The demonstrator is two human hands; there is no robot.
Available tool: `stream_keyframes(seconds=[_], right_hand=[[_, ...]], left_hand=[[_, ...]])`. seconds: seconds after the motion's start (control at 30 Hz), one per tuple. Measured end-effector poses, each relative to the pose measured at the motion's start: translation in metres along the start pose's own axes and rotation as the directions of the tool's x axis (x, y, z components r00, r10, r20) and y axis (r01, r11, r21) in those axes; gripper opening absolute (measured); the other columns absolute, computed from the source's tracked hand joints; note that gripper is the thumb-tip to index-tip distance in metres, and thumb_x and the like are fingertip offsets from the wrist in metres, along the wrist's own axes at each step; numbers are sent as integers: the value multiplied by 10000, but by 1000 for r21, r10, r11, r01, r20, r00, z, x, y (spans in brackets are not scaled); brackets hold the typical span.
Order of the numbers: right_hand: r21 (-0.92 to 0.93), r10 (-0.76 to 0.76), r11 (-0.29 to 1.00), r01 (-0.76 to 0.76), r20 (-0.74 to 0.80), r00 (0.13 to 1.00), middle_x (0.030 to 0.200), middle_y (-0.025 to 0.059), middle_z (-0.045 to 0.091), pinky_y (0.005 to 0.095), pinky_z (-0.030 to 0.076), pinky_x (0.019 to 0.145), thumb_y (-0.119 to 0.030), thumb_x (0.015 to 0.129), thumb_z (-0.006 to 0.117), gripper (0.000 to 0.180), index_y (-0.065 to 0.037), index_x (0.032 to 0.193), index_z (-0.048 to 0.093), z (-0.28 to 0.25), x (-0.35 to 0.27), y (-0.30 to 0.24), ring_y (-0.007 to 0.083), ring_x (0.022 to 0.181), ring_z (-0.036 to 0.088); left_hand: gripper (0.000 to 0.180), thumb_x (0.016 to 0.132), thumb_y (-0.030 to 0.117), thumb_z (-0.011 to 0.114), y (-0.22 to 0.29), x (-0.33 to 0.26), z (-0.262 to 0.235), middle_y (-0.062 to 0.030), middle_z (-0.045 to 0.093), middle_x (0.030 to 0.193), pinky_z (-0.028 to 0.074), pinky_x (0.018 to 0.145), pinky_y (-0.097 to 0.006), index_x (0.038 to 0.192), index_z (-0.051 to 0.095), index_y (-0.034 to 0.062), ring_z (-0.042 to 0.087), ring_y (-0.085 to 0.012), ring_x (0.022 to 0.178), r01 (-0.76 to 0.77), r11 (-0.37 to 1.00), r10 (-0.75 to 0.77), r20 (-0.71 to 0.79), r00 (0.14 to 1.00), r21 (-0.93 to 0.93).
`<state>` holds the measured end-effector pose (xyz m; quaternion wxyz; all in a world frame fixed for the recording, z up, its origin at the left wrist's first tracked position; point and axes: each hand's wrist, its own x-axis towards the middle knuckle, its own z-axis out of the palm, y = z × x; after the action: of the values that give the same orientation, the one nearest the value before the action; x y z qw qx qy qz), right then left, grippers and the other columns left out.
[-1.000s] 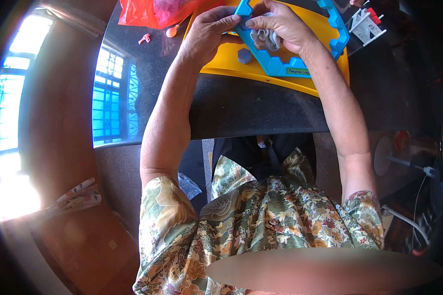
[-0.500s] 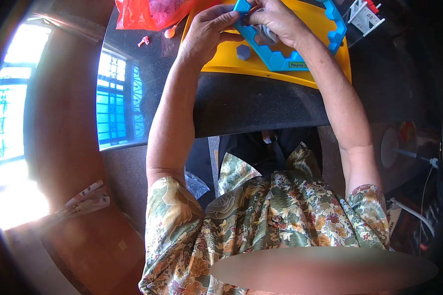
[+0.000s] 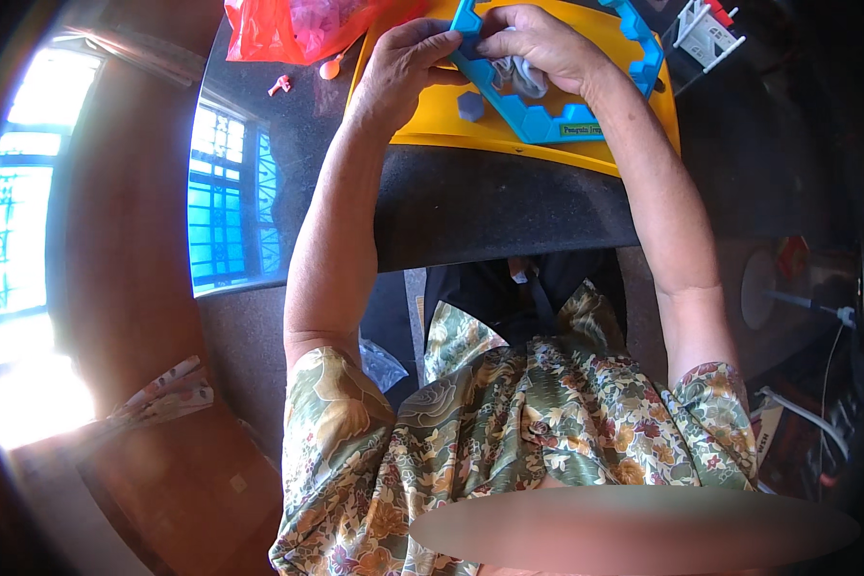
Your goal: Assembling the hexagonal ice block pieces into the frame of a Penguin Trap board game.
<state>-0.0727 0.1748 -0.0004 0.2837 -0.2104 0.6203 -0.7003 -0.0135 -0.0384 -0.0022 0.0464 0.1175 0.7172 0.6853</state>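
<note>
My left hand (image 3: pixel 400 72) pinches the left side of a blue hexagonal game frame (image 3: pixel 540 127) with a toothed inner edge. On that same side, my right hand (image 3: pixel 545 50) presses a bunched grey-white cloth (image 3: pixel 525 81) against the frame. Part of the cloth hangs below the right fingers, inside the frame's opening. Under both hands lies a yellow board (image 3: pixel 430 129). A small grey-purple hexagonal piece (image 3: pixel 469 107) rests on it, just left of the frame. The frame's far part is cut off by the picture's top edge.
A red plastic bag (image 3: pixel 283 34) sits at the far left of the dark table (image 3: pixel 509 206). Near it are a small red figure (image 3: pixel 279 85) and an orange round-ended piece (image 3: pixel 330 69). A small white rack-like toy (image 3: pixel 707 36) with a red part stands at far right.
The frame has shifted slightly toward me and to the left. My right hand has moved slightly nearer with the cloth, and more of the cloth shows below its fingers.
</note>
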Motion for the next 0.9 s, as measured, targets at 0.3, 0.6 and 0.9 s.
stream_keyframes(seconds=[0.3,0.6,0.9], right_hand=[[100,-66,993,67,-12,998,1020,84,698,289,588,767,35,867,721,264,29,1124,662,-3,6,7,168,868,696],[2,-180,984,180,-9,984,977,38,665,250,537,766,-82,981,655,168,-5,1130,664,-1,11,15,117,888,639],[-161,-231,962,219,-59,971,986,28,657,253,518,763,-132,1018,636,218,17,1175,659,-10,10,11,115,907,622]], left_hand=[[385,1030,263,648,-1,2,-4,-168,713,1183,567,1012,-485,1294,635,-17,724,-320,1123,3,999,-2,32,999,-39],[448,1050,342,616,10,0,8,-174,662,1259,584,988,-479,1342,600,3,699,-329,1169,133,988,-138,-61,989,-79],[387,1036,240,655,-12,9,-24,-157,661,1254,595,979,-471,1356,593,30,701,-307,1162,218,960,-228,-45,973,-174]])
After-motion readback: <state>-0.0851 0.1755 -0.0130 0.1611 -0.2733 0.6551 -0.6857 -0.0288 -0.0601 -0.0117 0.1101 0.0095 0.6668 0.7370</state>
